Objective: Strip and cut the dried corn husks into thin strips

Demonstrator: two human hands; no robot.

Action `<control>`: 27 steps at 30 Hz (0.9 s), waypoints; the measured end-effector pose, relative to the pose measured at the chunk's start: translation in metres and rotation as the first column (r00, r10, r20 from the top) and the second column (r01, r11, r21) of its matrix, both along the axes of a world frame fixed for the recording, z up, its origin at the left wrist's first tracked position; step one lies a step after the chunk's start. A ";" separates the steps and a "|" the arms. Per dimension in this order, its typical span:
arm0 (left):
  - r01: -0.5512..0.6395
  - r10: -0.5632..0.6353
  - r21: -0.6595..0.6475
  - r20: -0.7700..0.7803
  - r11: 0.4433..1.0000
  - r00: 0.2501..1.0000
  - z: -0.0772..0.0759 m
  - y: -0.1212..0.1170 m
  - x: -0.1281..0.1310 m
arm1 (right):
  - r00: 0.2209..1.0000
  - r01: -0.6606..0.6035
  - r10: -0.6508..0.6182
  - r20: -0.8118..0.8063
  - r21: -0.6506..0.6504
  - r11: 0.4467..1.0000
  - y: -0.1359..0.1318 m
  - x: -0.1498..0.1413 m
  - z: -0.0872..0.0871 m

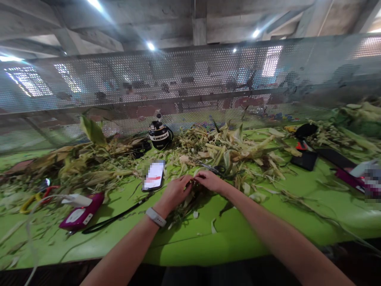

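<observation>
My left hand [177, 191], with a pale watch band on its wrist, meets my right hand [210, 181] over the middle of the green table. The fingers of both are bent and pinched together at their tips. Whatever lies between them is too small and dark to make out. Below the hands is a shadowed clump of dry plant scraps [187, 209]. Scissors [218, 169] with dark handles lie just beyond my right hand, beside a heap of pale corn husks [228, 149]. To the left of my left hand rests a lit phone [154, 175].
A black jug marked ENERGY [160, 137] stands at the back before a perforated metal screen [190, 85]. At left are a magenta power bank [81, 214] with a strap and cable, red-and-yellow-handled scissors [37, 197] and more husks [74, 167]. A black case [304, 159] lies right.
</observation>
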State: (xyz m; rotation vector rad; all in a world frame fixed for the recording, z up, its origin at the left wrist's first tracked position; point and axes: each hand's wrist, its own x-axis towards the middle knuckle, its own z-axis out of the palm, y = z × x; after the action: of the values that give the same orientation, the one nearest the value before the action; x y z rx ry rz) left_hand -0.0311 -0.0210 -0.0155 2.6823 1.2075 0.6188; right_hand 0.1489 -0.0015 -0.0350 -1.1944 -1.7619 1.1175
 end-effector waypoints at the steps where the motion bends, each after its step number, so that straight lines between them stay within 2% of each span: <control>1: -0.007 0.007 -0.007 -0.005 1.000 1.000 0.001 0.000 0.000 | 1.000 -0.002 0.002 0.002 0.010 1.000 0.001 0.000 -0.001; 7: -0.016 0.016 -0.027 -0.011 1.000 1.000 0.002 -0.002 0.001 | 1.000 -0.016 0.016 -0.012 0.038 0.999 0.003 -0.001 -0.007; 14: 0.097 -0.099 0.026 0.088 0.995 0.991 -0.001 0.001 -0.004 | 0.998 0.029 -0.035 0.056 0.105 0.994 0.004 0.000 -0.007; 20: 0.207 -0.193 -0.038 0.227 0.978 0.955 0.001 0.007 -0.007 | 0.999 -0.001 -0.001 0.035 0.049 0.999 0.004 0.001 -0.009; 25: 0.178 -0.103 -0.156 0.397 0.971 0.912 0.003 0.010 -0.008 | 0.997 0.020 -0.019 0.068 -0.024 0.999 0.000 0.000 -0.005; 27: 0.141 -0.057 -0.177 0.413 0.974 0.909 0.003 0.011 -0.009 | 0.990 0.040 -0.041 0.137 0.010 0.999 -0.001 0.000 -0.003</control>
State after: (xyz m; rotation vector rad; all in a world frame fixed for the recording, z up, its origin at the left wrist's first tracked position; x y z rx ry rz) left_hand -0.0397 -0.0097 -0.0127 2.2763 0.9559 0.9251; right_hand 0.1489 -0.0027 -0.0382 -1.3246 -1.8342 1.0262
